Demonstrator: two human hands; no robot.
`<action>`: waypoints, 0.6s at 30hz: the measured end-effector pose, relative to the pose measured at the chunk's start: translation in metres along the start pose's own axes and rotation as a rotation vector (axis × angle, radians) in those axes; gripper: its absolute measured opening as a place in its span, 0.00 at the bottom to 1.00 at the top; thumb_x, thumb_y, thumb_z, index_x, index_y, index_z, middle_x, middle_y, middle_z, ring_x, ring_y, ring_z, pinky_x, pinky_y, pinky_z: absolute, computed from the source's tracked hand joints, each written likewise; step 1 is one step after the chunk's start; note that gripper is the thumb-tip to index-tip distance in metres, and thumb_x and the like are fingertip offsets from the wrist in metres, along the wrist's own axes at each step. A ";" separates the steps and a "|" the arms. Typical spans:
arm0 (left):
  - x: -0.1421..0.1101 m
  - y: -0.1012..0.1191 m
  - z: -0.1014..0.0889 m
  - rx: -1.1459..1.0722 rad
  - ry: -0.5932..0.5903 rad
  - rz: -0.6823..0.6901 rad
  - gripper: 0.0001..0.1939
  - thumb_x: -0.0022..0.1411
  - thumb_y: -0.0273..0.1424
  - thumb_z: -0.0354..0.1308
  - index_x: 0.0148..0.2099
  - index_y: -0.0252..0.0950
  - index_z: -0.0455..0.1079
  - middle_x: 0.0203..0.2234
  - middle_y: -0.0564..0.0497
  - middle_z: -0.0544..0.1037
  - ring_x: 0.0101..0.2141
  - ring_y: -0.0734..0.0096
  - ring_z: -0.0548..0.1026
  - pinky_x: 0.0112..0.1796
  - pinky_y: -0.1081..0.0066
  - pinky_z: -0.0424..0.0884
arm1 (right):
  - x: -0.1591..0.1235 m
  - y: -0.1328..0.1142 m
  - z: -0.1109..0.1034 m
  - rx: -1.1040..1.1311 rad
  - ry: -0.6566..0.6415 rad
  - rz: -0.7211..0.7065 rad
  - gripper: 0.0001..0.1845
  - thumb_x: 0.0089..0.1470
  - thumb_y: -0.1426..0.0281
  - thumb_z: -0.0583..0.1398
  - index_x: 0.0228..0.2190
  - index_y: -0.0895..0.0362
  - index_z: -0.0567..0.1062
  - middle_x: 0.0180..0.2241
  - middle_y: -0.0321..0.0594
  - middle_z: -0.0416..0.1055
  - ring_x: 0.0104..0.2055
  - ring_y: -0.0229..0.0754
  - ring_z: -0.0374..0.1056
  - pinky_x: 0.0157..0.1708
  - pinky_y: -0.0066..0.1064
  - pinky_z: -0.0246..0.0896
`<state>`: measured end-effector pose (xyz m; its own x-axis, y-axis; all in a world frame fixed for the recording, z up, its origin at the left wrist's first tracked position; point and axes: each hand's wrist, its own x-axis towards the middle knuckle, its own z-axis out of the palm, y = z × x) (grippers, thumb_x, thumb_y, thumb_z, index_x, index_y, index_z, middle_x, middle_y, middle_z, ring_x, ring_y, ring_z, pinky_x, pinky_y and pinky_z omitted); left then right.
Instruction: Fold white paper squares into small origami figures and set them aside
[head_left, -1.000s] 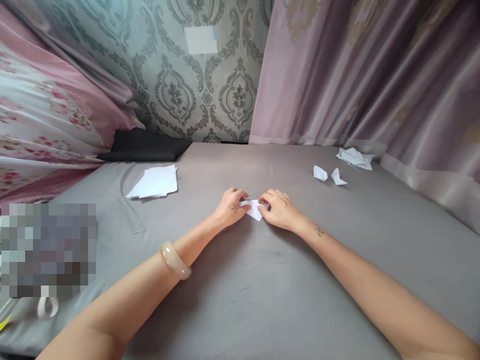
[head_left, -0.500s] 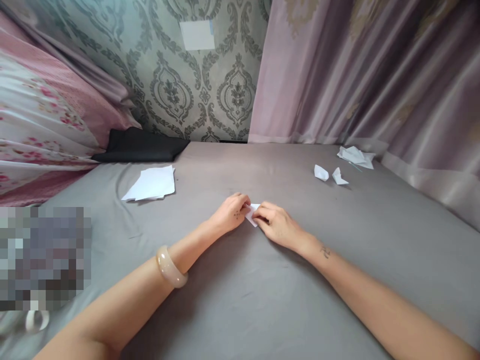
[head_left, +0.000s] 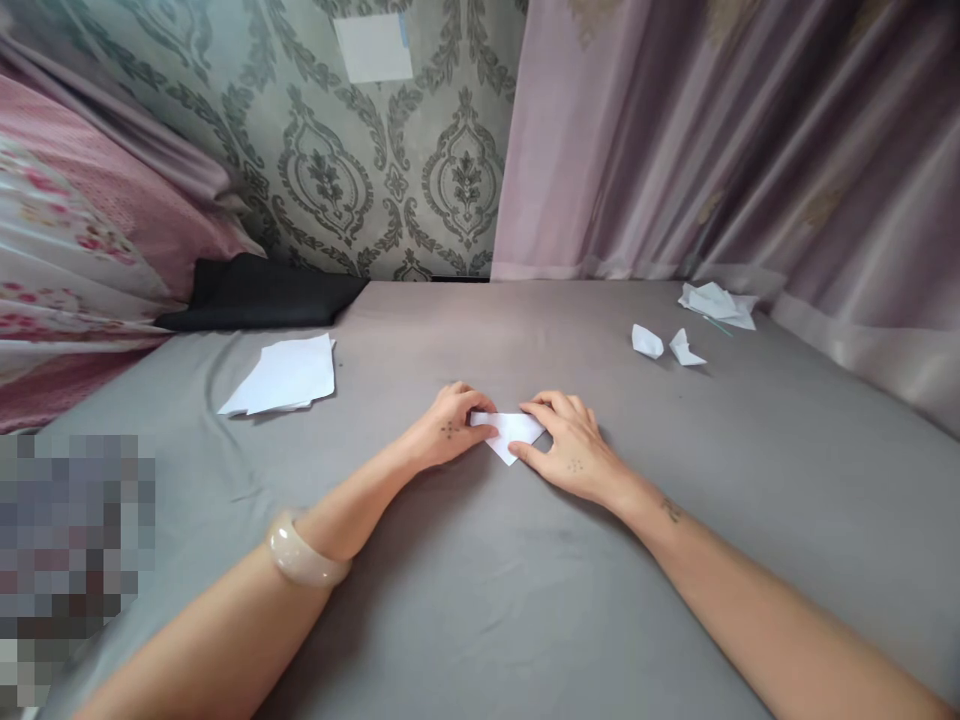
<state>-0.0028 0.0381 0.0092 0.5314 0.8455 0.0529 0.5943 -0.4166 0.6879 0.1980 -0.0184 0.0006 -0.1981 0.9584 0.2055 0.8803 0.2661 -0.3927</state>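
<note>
A small white folded paper [head_left: 507, 434], triangular with its point toward me, lies on the grey cloth between my hands. My left hand [head_left: 452, 425] pinches its left corner, thumb on top and fingers at the far edge. At the right side, my right hand [head_left: 566, 440] has its thumb by the lower point and its index finger at the upper right corner, both touching the paper. The fingers of that hand are curved around the edge. A pale bangle [head_left: 304, 555] circles my left forearm.
A stack of white paper sheets [head_left: 289, 375] lies at left, near a folded black cloth [head_left: 262, 292]. Two folded paper pieces [head_left: 647, 341] and a pile of paper [head_left: 716, 302] with a thin greenish stick sit at the back right. Curtains [head_left: 637, 140] and a patterned wall border the far edge.
My hands have moved apart, uncovering more of the folded paper, which now shows as a triangle. The right thumb has shifted to its lower point. The view has tilted slightly.
</note>
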 end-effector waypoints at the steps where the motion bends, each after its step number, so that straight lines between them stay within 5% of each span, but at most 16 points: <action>1: 0.000 0.000 0.000 -0.003 -0.004 -0.003 0.11 0.55 0.33 0.60 0.41 0.37 0.73 0.37 0.46 0.69 0.42 0.61 0.67 0.43 0.63 0.66 | 0.000 0.000 0.000 0.004 0.002 -0.002 0.23 0.51 0.55 0.59 0.48 0.51 0.71 0.50 0.43 0.65 0.52 0.51 0.59 0.51 0.45 0.56; 18: -0.005 0.005 0.000 0.076 0.044 0.068 0.09 0.56 0.31 0.60 0.41 0.39 0.69 0.38 0.48 0.69 0.41 0.61 0.65 0.43 0.62 0.65 | -0.005 -0.002 -0.001 -0.003 0.089 -0.100 0.18 0.52 0.60 0.60 0.45 0.52 0.71 0.47 0.43 0.67 0.48 0.50 0.61 0.47 0.44 0.57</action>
<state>-0.0024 0.0316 0.0128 0.5459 0.8276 0.1305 0.6030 -0.4962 0.6246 0.1972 -0.0235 0.0012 -0.2457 0.9142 0.3224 0.8594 0.3593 -0.3637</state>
